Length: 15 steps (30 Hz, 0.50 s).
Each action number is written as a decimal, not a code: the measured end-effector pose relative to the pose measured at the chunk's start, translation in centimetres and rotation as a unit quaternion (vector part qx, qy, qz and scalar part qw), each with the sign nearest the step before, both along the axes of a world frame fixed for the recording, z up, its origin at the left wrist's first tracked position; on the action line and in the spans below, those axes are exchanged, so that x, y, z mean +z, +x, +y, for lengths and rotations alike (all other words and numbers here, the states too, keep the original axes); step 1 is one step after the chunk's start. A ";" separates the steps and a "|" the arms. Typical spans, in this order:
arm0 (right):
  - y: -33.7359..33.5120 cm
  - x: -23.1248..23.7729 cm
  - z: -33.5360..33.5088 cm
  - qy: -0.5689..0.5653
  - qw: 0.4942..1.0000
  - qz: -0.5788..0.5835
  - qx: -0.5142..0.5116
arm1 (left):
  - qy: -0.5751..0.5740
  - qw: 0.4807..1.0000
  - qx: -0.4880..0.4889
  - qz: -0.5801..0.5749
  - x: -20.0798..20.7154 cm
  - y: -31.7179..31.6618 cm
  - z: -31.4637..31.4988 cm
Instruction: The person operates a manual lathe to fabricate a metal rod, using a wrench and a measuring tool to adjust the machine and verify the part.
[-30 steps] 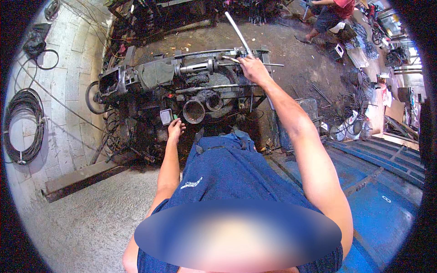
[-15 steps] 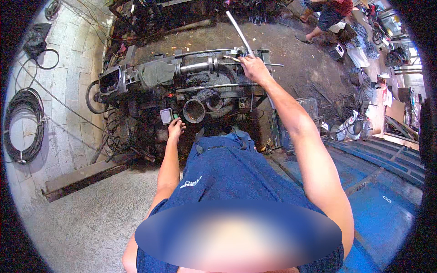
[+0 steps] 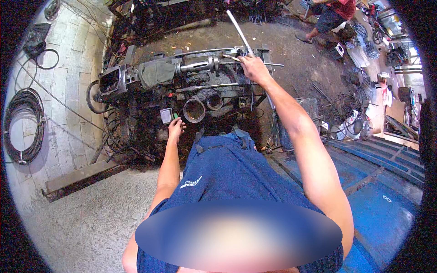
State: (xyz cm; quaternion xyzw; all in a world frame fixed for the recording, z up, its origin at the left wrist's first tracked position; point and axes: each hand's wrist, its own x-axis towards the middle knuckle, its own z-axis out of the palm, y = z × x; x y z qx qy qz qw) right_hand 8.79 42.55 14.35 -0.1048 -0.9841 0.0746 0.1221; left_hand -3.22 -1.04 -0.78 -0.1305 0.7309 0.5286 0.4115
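A grimy engine block point(image 3: 182, 91) with shafts and two round openings stands on a frame in front of me. My right hand point(image 3: 254, 69) reaches far forward and is closed around a long silver bar point(image 3: 237, 28) that sticks up and away from the engine's far right side. My left hand point(image 3: 175, 129) rests low on the near side of the engine, fingers spread, beside a small pale square part point(image 3: 166, 115) and just left of a wide round pipe opening point(image 3: 194, 110). It holds nothing that I can see.
A coil of black cable point(image 3: 23, 125) lies on the pale tiled floor at left. A rusty steel beam point(image 3: 82, 177) lies at lower left. Blue metal panels point(image 3: 382, 191) are at right. Another person point(image 3: 334, 16) stands at top right among scrap metal.
Both hands stay where they were, right on the bar and left against the engine. The person at top right has shifted slightly.
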 end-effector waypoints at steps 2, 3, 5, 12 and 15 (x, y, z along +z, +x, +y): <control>-0.1 -0.1 0.1 -0.006 1.000 -0.005 0.000 | -0.001 1.000 0.003 -0.001 0.1 0.0 0.0; -0.1 -0.1 0.2 0.000 1.000 -0.004 0.005 | -0.004 1.000 0.001 0.000 0.1 0.0 0.0; -0.1 -0.2 0.2 0.006 1.000 -0.003 0.009 | -0.006 1.000 -0.001 0.001 0.3 0.1 0.0; -0.2 -0.1 -0.1 0.001 1.000 -0.021 -0.001 | -0.010 1.000 -0.010 0.008 0.6 0.1 0.2; -0.3 0.1 -0.3 -0.009 1.000 -0.025 -0.007 | -0.009 1.000 -0.008 0.009 0.6 0.1 0.2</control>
